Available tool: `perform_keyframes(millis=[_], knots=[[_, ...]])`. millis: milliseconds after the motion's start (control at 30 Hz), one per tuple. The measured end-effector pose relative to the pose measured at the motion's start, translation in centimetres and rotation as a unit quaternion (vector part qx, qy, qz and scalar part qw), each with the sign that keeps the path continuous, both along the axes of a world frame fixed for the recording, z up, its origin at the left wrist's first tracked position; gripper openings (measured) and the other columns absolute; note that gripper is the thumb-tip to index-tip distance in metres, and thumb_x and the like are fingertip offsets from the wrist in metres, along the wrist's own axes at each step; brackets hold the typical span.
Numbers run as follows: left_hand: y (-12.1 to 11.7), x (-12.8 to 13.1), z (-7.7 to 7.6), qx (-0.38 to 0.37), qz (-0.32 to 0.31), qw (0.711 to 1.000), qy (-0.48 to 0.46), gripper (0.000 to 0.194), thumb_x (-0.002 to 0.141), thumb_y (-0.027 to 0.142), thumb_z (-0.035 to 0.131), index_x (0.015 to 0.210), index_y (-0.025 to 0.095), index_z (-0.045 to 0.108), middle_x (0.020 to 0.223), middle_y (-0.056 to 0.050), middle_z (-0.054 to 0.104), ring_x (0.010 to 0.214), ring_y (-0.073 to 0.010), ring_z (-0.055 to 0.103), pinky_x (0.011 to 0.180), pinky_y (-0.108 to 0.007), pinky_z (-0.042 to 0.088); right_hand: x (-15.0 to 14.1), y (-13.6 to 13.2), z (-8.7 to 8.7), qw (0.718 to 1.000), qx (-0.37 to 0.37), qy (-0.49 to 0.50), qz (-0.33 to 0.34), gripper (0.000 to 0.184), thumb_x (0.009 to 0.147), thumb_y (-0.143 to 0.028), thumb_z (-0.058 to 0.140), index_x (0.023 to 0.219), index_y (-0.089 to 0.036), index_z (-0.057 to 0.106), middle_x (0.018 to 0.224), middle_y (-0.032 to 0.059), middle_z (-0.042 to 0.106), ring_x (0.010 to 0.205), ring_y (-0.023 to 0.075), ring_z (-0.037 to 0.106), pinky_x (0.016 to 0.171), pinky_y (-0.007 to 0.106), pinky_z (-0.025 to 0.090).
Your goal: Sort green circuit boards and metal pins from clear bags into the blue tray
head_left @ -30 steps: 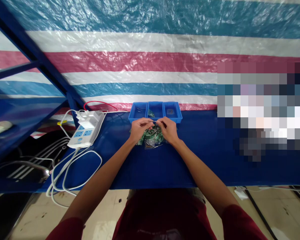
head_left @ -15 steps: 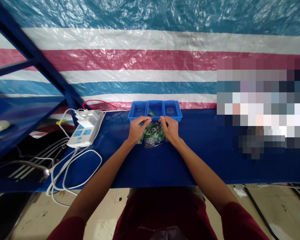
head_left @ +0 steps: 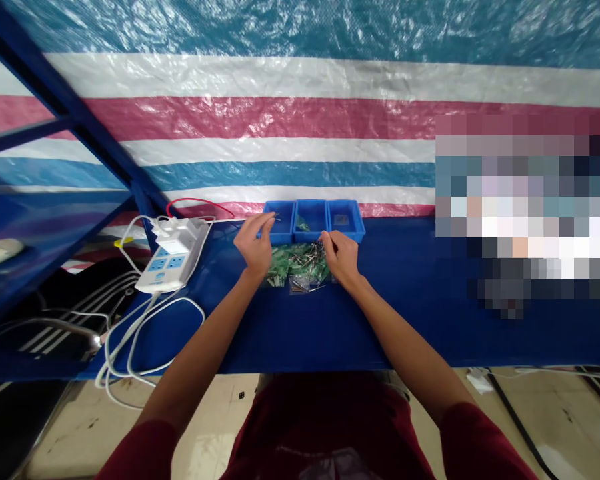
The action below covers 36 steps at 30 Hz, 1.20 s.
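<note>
My left hand (head_left: 254, 245) is over the left edge of a row of blue trays, its thumb and fingertips pinched together at the left compartment (head_left: 283, 231). Thin metal bits (head_left: 277, 217) show by those fingertips; whether they are held or lie in the tray I cannot tell. Closer to me, my right hand (head_left: 343, 259) is closed in a pinch at the right side of a pile of loose screw-like metal pieces (head_left: 307, 259). Whatever its fingers hold is hidden. Green packets (head_left: 276, 272) and a clear plastic bag (head_left: 300, 285) lie with the pile.
The middle compartment (head_left: 317, 217) holds something green, the right one (head_left: 353, 217) a small clear packet. A power strip (head_left: 163, 267) with chargers and looped white cables (head_left: 130, 347) occupies the table's left. At right, a blurred-out area hides part of the scene.
My left hand has moved left and away from me, from the pile to the left compartment. My right hand has stayed almost in place at the pile.
</note>
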State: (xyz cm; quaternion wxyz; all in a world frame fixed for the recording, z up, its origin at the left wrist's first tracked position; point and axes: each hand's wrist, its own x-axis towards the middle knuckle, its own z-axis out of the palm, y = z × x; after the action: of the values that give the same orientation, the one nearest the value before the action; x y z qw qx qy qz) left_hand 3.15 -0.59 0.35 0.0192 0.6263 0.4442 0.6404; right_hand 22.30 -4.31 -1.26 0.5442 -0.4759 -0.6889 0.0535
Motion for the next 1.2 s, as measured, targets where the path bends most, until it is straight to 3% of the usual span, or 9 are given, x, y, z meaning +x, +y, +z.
perform_keyframes(millis=[200, 300, 367, 433, 600, 767, 1000, 1200], knots=[[3.3, -1.5, 0.2, -0.085, -0.036, 0.98, 0.175, 0.036, 0.092, 0.047, 0.055, 0.103, 0.017, 0.071, 0.108, -0.012, 0.071, 0.106, -0.028, 0.063, 0.1, -0.043, 0.044, 0.2, 0.4, -0.4, 1.0, -0.016, -0.014, 0.002, 0.052, 0.101, -0.046, 0.031, 0.073, -0.019, 0.064, 0.07, 0.0068, 0.066, 0.065, 0.0169, 0.06, 0.064, 0.029, 0.041], [2.6, -1.4, -0.1, -0.129, -0.087, 0.958, 0.239, 0.035, 0.095, 0.04, 0.047, 0.103, 0.017, 0.072, 0.102, -0.011, 0.073, 0.096, -0.0247, 0.066, 0.091, -0.038, 0.049, 0.3, 0.7, -0.7, 0.999, -0.026, -0.027, -0.005, 0.051, 0.101, -0.047, 0.032, 0.074, -0.019, 0.065, 0.071, 0.0068, 0.067, 0.065, 0.0173, 0.059, 0.063, 0.029, 0.041], [1.7, -1.1, -0.1, -0.166, -0.162, 0.924, 0.306, 0.032, 0.092, 0.038, 0.049, 0.1, 0.019, 0.073, 0.097, -0.008, 0.074, 0.089, -0.0227, 0.067, 0.085, -0.034, 0.051, 0.4, 0.9, -0.9, 0.999, -0.027, -0.035, -0.007, 0.05, 0.101, -0.047, 0.032, 0.074, -0.019, 0.065, 0.071, 0.0068, 0.067, 0.065, 0.0175, 0.059, 0.063, 0.029, 0.04], [1.0, -0.8, -0.1, -0.193, -0.199, 0.887, 0.37, 0.031, 0.088, 0.04, 0.055, 0.102, 0.02, 0.073, 0.101, -0.007, 0.074, 0.092, -0.024, 0.068, 0.086, -0.035, 0.052, 0.4, 1.0, -0.9, 0.999, -0.028, -0.044, -0.007, 0.05, 0.101, -0.046, 0.033, 0.074, -0.019, 0.065, 0.071, 0.0066, 0.067, 0.064, 0.0174, 0.059, 0.063, 0.029, 0.04], [0.7, -0.6, -0.7, -0.227, -0.174, 0.85, 0.442, 0.038, 0.083, 0.044, 0.059, 0.108, 0.02, 0.073, 0.11, -0.01, 0.073, 0.1, -0.0291, 0.067, 0.089, -0.038, 0.051, 0.4, 1.1, -1.1, 0.998, -0.029, -0.059, -0.008, 0.048, 0.101, -0.044, 0.034, 0.073, -0.019, 0.064, 0.071, 0.007, 0.067, 0.064, 0.0175, 0.058, 0.062, 0.029, 0.039], [0.8, -0.5, -1.4, -0.21, -0.171, 0.855, 0.442, 0.038, 0.084, 0.049, 0.058, 0.104, 0.021, 0.074, 0.105, -0.009, 0.074, 0.096, -0.0281, 0.069, 0.086, -0.036, 0.052, 0.3, 1.1, -1.3, 0.997, -0.04, -0.061, -0.002, 0.049, 0.101, -0.045, 0.033, 0.073, -0.019, 0.064, 0.072, 0.0075, 0.067, 0.067, 0.0182, 0.06, 0.062, 0.029, 0.04], [1.0, -0.7, -2.1, -0.177, -0.196, 0.881, 0.393, 0.027, 0.088, 0.036, 0.054, 0.089, 0.022, 0.076, 0.092, -0.008, 0.076, 0.084, -0.0239, 0.071, 0.081, -0.033, 0.052, 0.3, 1.1, -1.2, 0.998, -0.031, -0.058, -0.005, 0.049, 0.101, -0.045, 0.033, 0.071, -0.02, 0.064, 0.071, 0.0067, 0.068, 0.065, 0.0175, 0.059, 0.061, 0.028, 0.039], [0.6, -0.6, -1.3, -0.145, -0.182, 0.908, 0.348, 0.03, 0.092, 0.04, 0.052, 0.089, 0.021, 0.076, 0.092, -0.007, 0.077, 0.086, -0.024, 0.071, 0.082, -0.034, 0.052, 0.4, 1.0, -1.1, 0.998, -0.034, -0.055, -0.01, 0.046, 0.1, -0.042, 0.036, 0.072, -0.019, 0.064, 0.071, 0.0063, 0.066, 0.065, 0.0171, 0.058, 0.062, 0.028, 0.039]])
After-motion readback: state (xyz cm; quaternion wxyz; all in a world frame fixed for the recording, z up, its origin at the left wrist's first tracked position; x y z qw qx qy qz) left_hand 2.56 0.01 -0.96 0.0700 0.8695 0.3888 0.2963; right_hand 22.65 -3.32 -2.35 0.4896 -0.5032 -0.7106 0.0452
